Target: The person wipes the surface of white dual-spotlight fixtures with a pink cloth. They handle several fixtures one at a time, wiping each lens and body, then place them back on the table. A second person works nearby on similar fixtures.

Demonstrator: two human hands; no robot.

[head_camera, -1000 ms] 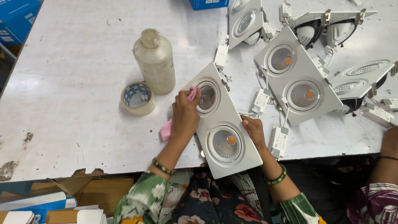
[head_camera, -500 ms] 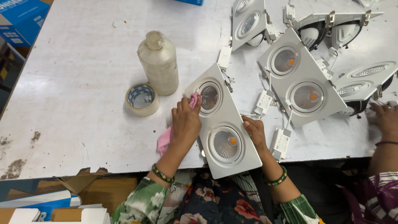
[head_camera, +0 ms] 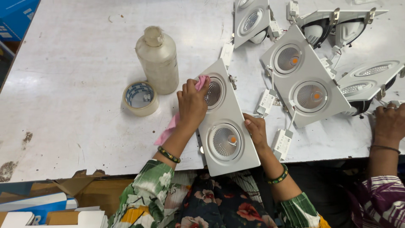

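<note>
Fixture in hand: twin-lamp downlight (head_camera: 225, 122), a long rectangular white metal plate with two round ribbed reflectors; it lies tilted across the near edge of the table, its lower end overhanging the edge.
Left hand: left hand (head_camera: 192, 103) clenched on a pink cloth (head_camera: 175, 122), pressing the soft fabric against the rim of the upper reflector; the cloth's tail hangs out below the wrist.
Right hand: right hand (head_camera: 255, 131) grasps the plate's right edge beside the lower reflector, fingers curled on the metal.
Work surface: table (head_camera: 67, 84), flat white sheet, scuffed and stained, with dark rust-like marks near the front left.
Bottle: plastic bottle (head_camera: 158, 59), cloudy, cylindrical, upright, just left of the fixture.
Tape: tape roll (head_camera: 140, 98), pale ring lying flat, touching or just beside the bottle's base.
Other fixtures: second twin-lamp plate (head_camera: 303, 76) to the right, lying face up; more lie beyond it.
Neighbour: co-worker's hand (head_camera: 390, 122) rests at the table's right edge.
</note>
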